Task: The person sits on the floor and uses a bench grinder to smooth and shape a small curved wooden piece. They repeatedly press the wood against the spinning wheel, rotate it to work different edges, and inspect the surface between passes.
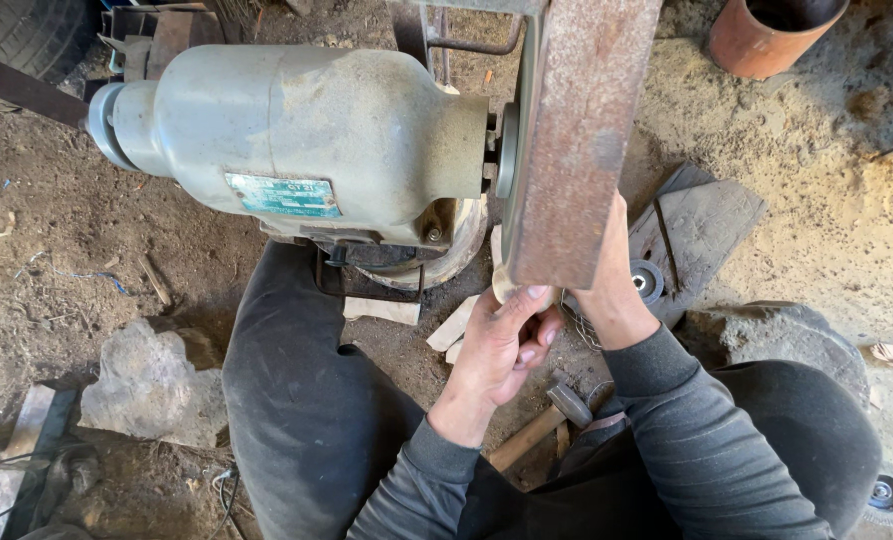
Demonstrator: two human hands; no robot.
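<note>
A grey electric motor [296, 130] drives a rusty brown sanding belt [576, 140] that runs down the middle of the view. My left hand [501, 345] is curled around a small pale wooden piece [504, 285] held at the belt's lower end. My right hand [611, 290] reaches in from the right, its fingers hidden behind the belt, so its grip does not show. Both arms wear dark grey sleeves.
I sit on dirt, my dark-trousered leg [296, 380] under the motor. A hammer [566, 405] lies below my hands, pale wood offcuts [381, 310] beside them. Also around: a grey stone [151, 385], a dark board [706, 225] with a disc [648, 280], an orange pipe [766, 35], a wire wheel [891, 495].
</note>
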